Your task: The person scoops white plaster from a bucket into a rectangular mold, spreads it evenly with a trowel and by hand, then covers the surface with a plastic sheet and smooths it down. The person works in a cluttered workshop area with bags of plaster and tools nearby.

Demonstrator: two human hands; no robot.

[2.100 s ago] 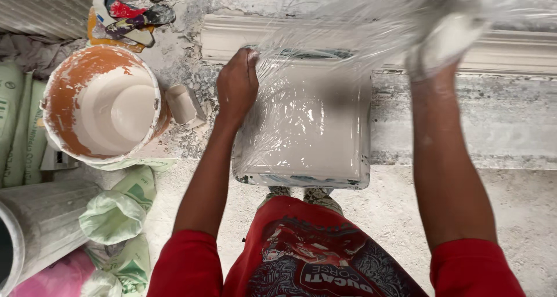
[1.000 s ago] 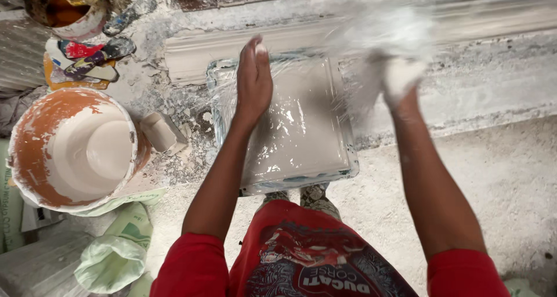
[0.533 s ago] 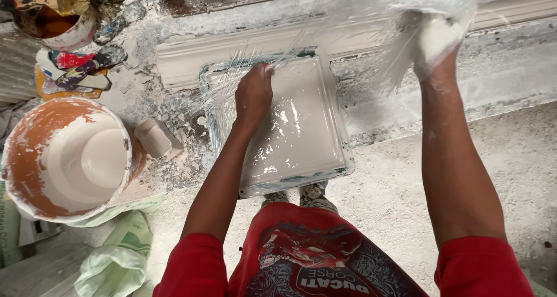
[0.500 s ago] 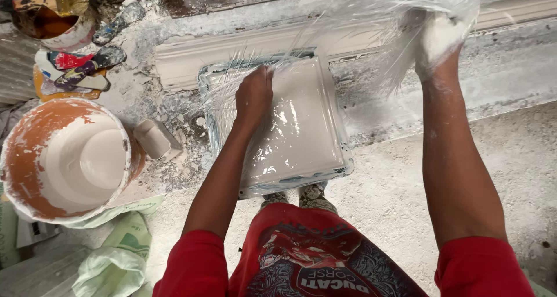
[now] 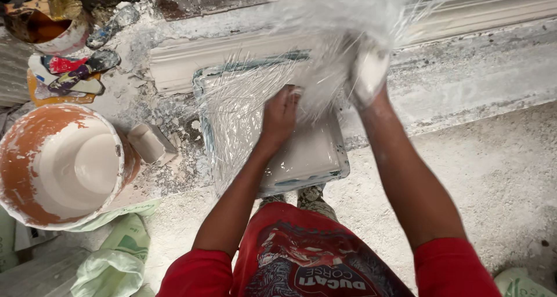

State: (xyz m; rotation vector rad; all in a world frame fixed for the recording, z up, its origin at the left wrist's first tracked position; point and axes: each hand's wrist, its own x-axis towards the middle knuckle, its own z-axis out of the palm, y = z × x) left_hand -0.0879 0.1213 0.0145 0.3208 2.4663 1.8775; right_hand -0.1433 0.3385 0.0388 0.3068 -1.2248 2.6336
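White fibre [image 5: 325, 70] drapes over the tray [image 5: 342, 169] of wet plaster. Left hand [image 5: 280, 114] presses it down, fingers together; right hand [image 5: 366, 70] clutches the bunch above. Strands might snag and spill plaster over the tray's rim.

A red short-sleeved shirt is worn, its sleeves ending above the elbows, and a dark printed graphic with pale lettering is seen across its front. The forearms are left bare and are dusted with pale powder. The right hand [image 5: 368, 70] is coated in white, while the left hand [image 5: 279, 116] is only lightly smeared.
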